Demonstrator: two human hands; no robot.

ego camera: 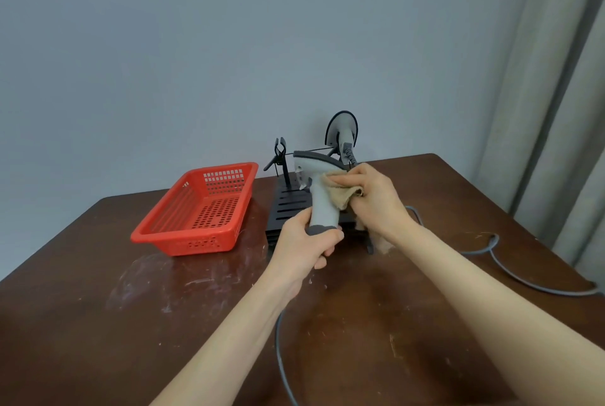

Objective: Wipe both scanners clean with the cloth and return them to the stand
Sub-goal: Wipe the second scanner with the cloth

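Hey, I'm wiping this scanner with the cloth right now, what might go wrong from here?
1. The left hand grips only the base of the held scanner, so pressure from the cloth in the right hand might twist it loose.
2. Its grey cable loops under your forearm and may snag.
3. The second scanner sits on the stand just behind; a wide stroke might knock it.

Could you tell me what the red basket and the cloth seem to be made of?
The red basket looks like moulded plastic with a slight sheen: uniform colour and regular punched slots. The cloth in the right hand appears to be soft woven fabric, matte tan, bunched in folds, seemingly with a frayed edge.
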